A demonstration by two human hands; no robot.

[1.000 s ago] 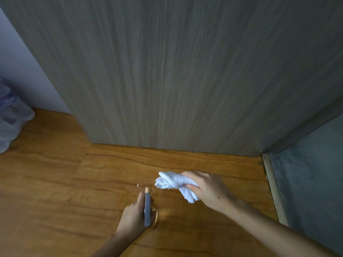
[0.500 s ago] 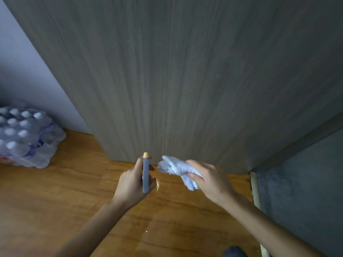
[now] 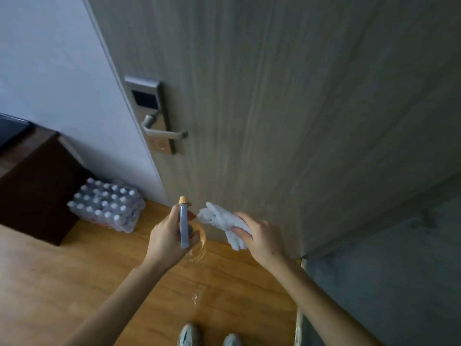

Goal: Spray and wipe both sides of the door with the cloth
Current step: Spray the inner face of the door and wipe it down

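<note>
Two hands are up in front of the door [image 3: 274, 108]. Left to right: a dark cabinet [image 3: 32, 186], a pack of water bottles [image 3: 107, 206] on the floor [image 3: 74, 265], the left hand [image 3: 167, 238] holding the spray bottle [image 3: 183, 221], the right hand [image 3: 262, 238] gripping the white cloth [image 3: 224, 221]. A handle [image 3: 162, 132] sticks out above.

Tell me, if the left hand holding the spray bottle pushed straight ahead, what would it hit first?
Most likely the grey wood-grain door. The left hand aims the clear spray bottle with the orange-tipped nozzle at its lower part, below the metal lever handle; depth is unclear.
</note>
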